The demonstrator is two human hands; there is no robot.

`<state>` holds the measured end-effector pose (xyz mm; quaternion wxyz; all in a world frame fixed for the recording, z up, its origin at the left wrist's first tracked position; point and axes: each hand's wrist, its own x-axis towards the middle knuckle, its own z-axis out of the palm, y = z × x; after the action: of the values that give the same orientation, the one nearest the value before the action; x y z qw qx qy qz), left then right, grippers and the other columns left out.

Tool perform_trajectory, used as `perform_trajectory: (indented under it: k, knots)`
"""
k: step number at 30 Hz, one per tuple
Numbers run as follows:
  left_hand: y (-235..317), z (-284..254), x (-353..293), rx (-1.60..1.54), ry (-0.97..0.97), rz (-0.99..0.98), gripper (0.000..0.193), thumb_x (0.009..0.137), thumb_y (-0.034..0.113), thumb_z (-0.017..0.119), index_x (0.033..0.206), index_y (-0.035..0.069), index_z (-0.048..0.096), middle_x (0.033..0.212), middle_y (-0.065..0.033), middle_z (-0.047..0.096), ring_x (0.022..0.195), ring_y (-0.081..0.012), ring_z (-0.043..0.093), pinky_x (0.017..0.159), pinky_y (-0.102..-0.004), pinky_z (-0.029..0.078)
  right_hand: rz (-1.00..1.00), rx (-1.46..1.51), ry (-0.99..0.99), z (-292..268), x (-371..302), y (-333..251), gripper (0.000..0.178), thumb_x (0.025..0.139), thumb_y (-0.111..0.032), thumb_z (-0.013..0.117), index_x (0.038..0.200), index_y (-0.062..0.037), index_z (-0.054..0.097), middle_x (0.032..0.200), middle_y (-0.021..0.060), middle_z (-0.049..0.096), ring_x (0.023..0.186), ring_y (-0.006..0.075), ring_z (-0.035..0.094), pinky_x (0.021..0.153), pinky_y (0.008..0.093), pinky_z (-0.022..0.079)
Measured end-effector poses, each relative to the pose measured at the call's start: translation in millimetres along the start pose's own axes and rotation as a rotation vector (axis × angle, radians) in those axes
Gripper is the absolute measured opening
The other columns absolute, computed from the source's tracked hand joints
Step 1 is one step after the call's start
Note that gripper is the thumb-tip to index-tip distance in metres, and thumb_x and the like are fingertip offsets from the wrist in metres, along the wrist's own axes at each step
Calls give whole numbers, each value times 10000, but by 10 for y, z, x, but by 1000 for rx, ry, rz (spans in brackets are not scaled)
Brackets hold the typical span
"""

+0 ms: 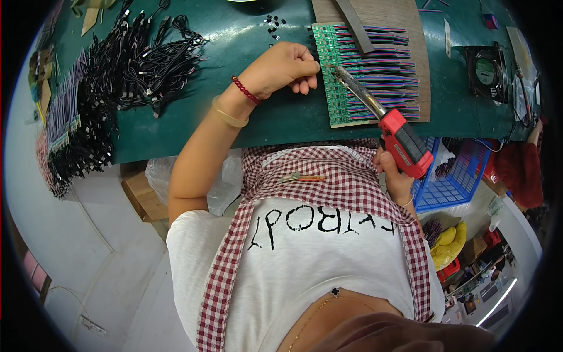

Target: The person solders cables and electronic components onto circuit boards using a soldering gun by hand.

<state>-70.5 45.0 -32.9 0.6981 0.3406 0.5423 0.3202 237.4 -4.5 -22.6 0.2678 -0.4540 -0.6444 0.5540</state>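
My right hand (397, 178) grips a red and black soldering gun (404, 142). Its metal barrel slants up and left, and the tip reaches the green circuit board strip (337, 107) near its left part. At that strip's left edge my left hand (291, 68) is closed, thumb and forefinger pinched close to the tip. Whatever it pinches is too small or hidden to tell. Rows of thin multicoloured wires (384, 80) run rightward from the strip. A dark flat bar (354, 26) lies across the wires' upper part.
Strip and wires lie on a brown board (421, 64) on the green table (234, 134). Small black parts (273, 24) are scattered beyond my left hand. Black cables (158, 64) pile up at left. A black fan (487, 71) stands at right, a blue crate (448, 190) below the table edge.
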Motion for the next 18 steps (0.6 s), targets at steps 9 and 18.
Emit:
perform_trajectory:
  k: [9,18]
  knots:
    - [17,10,-14,49,22,-9,173,835,174,574,751,28,535,647,-58,617,505,-71,555,449,-178,422,58,150,44,10,52,-118,391,854,-190,585,1147,39,465,620,85,538,490,98,445,461,221,343]
    - [27,-214,-105,833,571,313,212,791,214,635,838,20,565,673,-69,601,562,-189,568,499,-286,443,50,244,120,-4,96,-170,424,848,-220,594,1152,37,450,600,81,509,479,102,428,463,226,347]
